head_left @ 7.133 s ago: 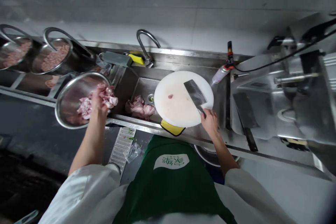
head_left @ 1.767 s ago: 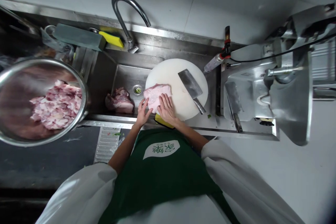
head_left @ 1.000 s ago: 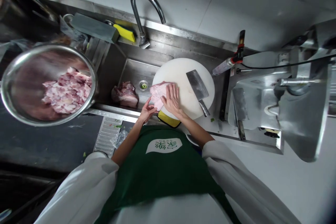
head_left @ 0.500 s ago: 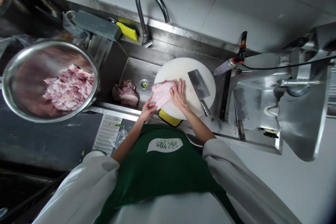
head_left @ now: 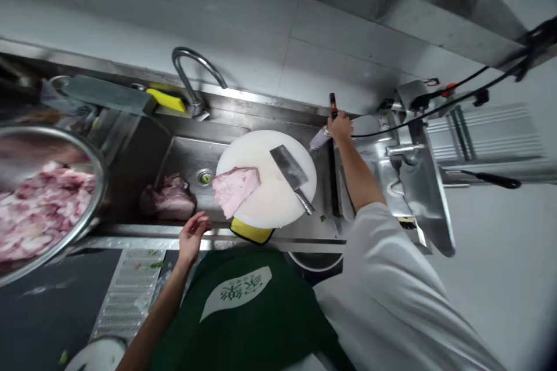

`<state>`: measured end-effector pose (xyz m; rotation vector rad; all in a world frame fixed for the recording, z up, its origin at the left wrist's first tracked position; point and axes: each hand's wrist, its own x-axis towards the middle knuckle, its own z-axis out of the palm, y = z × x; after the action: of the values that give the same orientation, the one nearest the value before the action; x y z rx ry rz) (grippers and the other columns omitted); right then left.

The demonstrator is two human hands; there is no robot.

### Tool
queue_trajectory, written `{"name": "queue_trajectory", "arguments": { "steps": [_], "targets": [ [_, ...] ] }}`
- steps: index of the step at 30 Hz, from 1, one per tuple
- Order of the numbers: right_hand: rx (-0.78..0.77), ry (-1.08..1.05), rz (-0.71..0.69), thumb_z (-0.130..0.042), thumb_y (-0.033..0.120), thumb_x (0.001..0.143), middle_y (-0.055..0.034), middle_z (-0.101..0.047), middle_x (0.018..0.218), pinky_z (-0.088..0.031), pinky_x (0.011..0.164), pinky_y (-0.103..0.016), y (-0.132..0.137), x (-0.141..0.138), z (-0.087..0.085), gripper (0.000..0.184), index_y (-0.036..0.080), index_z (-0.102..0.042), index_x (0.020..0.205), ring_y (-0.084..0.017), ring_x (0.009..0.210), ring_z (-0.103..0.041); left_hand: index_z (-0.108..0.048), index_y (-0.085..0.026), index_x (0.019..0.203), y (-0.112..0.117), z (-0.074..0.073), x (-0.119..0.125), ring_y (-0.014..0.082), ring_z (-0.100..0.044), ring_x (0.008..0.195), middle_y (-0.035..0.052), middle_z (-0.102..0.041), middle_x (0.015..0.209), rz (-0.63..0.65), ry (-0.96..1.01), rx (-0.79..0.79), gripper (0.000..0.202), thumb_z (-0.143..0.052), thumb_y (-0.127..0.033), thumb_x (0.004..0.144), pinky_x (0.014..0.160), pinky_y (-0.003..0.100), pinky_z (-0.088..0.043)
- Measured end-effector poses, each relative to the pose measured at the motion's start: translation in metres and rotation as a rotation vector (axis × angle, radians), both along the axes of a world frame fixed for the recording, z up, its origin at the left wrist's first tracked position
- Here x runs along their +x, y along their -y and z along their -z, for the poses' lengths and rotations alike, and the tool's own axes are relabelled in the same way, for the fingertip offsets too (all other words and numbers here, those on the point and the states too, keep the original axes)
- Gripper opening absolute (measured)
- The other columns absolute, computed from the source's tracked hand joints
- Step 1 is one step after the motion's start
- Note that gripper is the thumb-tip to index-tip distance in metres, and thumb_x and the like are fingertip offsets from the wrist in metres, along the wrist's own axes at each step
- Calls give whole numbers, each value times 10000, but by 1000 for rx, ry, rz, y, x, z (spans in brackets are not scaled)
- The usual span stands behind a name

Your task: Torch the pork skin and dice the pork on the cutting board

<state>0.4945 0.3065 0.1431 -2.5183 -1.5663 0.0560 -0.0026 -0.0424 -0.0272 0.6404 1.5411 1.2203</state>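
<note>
A slab of pale pink meat (head_left: 235,186) lies on the round white cutting board (head_left: 278,200) set over the sink. A cleaver (head_left: 290,170) rests on the board's right side. My right hand (head_left: 340,126) reaches to the back right and is closed round a canister with a red and black top (head_left: 327,124). My left hand (head_left: 191,233) hovers with loose fingers by the sink's front edge, holding nothing, just left of the board.
More raw meat (head_left: 167,199) lies in the steel sink (head_left: 183,153) beneath a curved tap (head_left: 191,78). A large steel bowl (head_left: 93,211) of chopped meat stands at left. A steel machine (head_left: 418,168) with a black cable stands at right. A yellow cloth (head_left: 252,232) sits under the board.
Both hands have left the meat slab. My right hand has reached up to the canister at the back right and my left has drawn back to the sink's front edge. The camera has tilted up.
</note>
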Motion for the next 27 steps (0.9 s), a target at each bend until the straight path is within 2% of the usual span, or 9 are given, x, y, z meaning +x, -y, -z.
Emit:
{"name": "queue_trajectory", "arguments": {
  "steps": [4,7,10,13,15,19,21,23,27],
  "targets": [
    [-161,-44,46,-512,319,1042,-329,-649,1241,-470,921,-421,-16,2,5,524,-48,-525,1416,-313,1171,-658,-669,-158,1146,17,-22,14,174,-659,791,44,-700,929,-29,-129,23,573,-777,-541,734,713,306,-568],
    [-129,4,24,-540,341,1026,-360,-669,1182,-421,819,-429,-17,-2,6,562,-58,-539,1421,-343,1171,-673,-688,-152,1102,32,-41,30,170,-647,753,49,-690,885,-100,-226,34,481,-710,-509,782,706,306,-552],
    [46,130,35,-629,357,977,-382,-694,1077,-373,771,-462,-2,-8,-6,579,-42,-577,1394,-391,1117,-696,-712,-140,1101,36,-71,48,183,-660,786,72,-699,889,-62,-358,86,369,-627,-413,868,761,327,-555],
    [178,211,-96,-691,471,921,-355,-718,968,-368,732,-462,46,-11,-35,591,48,-649,1332,-421,1017,-709,-733,-149,1120,18,-115,68,201,-673,876,100,-718,954,160,-537,253,296,-584,-318,929,849,350,-549],
    [218,167,-242,-728,510,860,-273,-739,888,-388,712,-444,94,-15,-61,562,138,-686,1280,-398,893,-711,-715,-155,1209,-4,-148,87,229,-669,1032,132,-714,1098,296,-615,422,325,-581,-305,954,963,382,-530],
    [294,-307,-504,-695,621,802,-93,-727,804,-445,655,-374,185,-49,-94,479,241,-726,1091,-281,701,-661,-496,-194,1532,-49,-195,131,331,-470,1433,184,-508,1534,549,-652,575,803,-795,-457,834,1210,457,-363],
    [256,-619,-545,-660,658,825,-22,-647,649,-446,591,-327,214,-74,-90,481,220,-734,1012,-213,577,-590,-432,-233,1575,-60,-200,148,334,-509,1406,153,-524,1537,739,-597,533,959,-858,-494,757,1187,432,-392],
    [174,-893,-542,-682,679,824,37,-540,529,-412,509,-284,230,-96,-75,496,204,-725,963,-159,474,-499,-438,-252,1558,-58,-194,156,302,-631,1250,106,-640,1403,860,-534,413,951,-862,-461,733,1077,384,-485],
    [133,-1307,-293,-659,764,827,68,-471,472,-352,396,-245,247,-129,-28,540,226,-614,798,-111,386,-410,-491,-234,1491,-31,-171,158,302,-699,1116,77,-714,1247,786,-604,158,871,-834,-394,706,947,360,-544]
  ]
}}
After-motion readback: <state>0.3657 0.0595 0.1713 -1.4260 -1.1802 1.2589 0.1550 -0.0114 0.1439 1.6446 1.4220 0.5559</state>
